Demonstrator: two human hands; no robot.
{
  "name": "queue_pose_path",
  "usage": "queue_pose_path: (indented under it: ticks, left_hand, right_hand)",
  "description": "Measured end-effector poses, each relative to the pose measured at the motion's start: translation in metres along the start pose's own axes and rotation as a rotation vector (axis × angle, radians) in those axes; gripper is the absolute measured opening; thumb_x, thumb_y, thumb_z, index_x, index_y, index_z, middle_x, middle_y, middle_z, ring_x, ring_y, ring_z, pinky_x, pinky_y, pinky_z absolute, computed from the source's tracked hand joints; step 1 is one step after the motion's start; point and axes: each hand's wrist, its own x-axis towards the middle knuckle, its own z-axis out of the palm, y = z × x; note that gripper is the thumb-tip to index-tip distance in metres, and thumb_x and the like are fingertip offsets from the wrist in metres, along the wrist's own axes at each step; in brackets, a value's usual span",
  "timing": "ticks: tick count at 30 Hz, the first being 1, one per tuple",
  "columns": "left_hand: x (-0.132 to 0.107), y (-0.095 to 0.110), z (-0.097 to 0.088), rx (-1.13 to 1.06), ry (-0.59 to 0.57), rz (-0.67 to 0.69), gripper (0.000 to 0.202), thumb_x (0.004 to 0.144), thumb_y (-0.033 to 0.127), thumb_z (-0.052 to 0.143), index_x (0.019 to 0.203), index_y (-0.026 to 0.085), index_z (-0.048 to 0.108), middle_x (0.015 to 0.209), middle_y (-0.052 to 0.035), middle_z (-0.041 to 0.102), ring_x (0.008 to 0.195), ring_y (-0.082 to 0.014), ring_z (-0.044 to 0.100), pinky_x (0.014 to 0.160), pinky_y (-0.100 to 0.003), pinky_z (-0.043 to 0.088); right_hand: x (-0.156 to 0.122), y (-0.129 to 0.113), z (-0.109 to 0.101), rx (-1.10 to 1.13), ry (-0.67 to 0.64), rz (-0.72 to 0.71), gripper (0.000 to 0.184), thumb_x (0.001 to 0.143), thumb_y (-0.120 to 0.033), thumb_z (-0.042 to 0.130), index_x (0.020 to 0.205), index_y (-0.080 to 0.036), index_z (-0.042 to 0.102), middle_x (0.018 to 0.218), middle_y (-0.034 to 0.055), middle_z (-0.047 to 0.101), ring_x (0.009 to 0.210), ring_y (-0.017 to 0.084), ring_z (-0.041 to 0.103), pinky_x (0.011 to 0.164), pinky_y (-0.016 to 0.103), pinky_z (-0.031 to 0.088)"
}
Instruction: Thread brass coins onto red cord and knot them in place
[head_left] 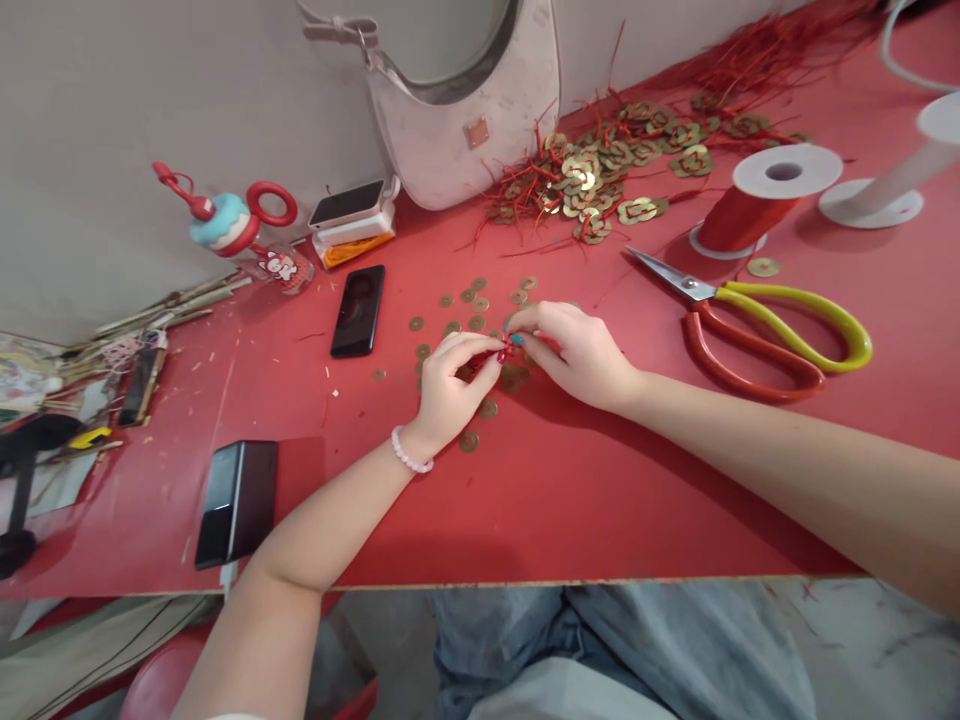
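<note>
Both of my hands meet over the middle of the red table. My left hand [454, 385], with a pink bead bracelet [411, 452] at its wrist, pinches a red cord [507, 350] between thumb and fingertips. From the other side my right hand [577, 355] pinches the same cord, fingertips almost touching those of the left. The fingers hide much of the cord and whatever may be on it. Loose brass coins with centre holes, such as this coin [469, 441], lie scattered around and partly beneath both hands.
Scissors [705, 290] lie right of my right hand, before a red cord spool [757, 205]. Tied coin bunches [600, 175] are heaped behind, beside a pale handbag [465, 120]. A black phone [358, 312], a drink bottle [259, 245] and a dark folded device [238, 500] stand leftward.
</note>
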Motion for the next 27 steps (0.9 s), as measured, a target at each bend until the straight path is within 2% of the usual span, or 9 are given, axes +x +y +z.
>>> queue_pose_path:
  ticks: [5,11,18,27]
  left_hand:
    - [-0.0015,-0.0008,0.001,-0.005,0.017,-0.068,0.01,0.081,0.023,0.058,0.088,0.019,0.064,0.083,-0.0037,0.065,0.073,-0.0122,0.059,0.06,-0.023,0.048]
    - [-0.0033,-0.0036,0.003,-0.084,0.05,-0.113,0.015,0.08,0.024,0.06,0.094,0.018,0.062,0.087,-0.0045,0.066,0.079,-0.0126,0.062,0.065,-0.022,0.05]
    - [-0.0033,-0.0058,0.0035,-0.076,0.068,-0.119,0.016,0.081,0.029,0.059,0.092,0.018,0.062,0.083,-0.0038,0.066,0.072,-0.0116,0.061,0.055,-0.02,0.047]
    - [-0.0017,-0.0038,0.0019,-0.066,0.062,-0.103,0.015,0.081,0.028,0.058,0.09,0.019,0.065,0.086,-0.0043,0.066,0.071,-0.0115,0.06,0.057,-0.021,0.047]
  right_hand:
    - [0.0,-0.001,0.0004,0.126,0.003,0.085,0.01,0.083,-0.022,0.047,0.083,-0.019,0.056,0.077,0.0026,0.064,0.07,0.014,0.059,0.066,0.026,0.046]
    - [0.0003,0.0009,-0.0004,0.086,-0.003,0.014,0.012,0.083,-0.021,0.047,0.082,-0.019,0.059,0.074,0.0024,0.063,0.068,0.013,0.057,0.063,0.024,0.045]
    - [0.0,0.0004,-0.0004,0.096,-0.004,-0.009,0.014,0.083,-0.019,0.046,0.087,-0.02,0.06,0.078,0.0031,0.064,0.072,0.013,0.059,0.066,0.026,0.046]
    - [-0.0004,-0.0014,-0.0001,0.141,-0.003,0.003,0.012,0.082,-0.018,0.046,0.084,-0.019,0.057,0.081,0.003,0.065,0.073,0.013,0.06,0.067,0.026,0.049]
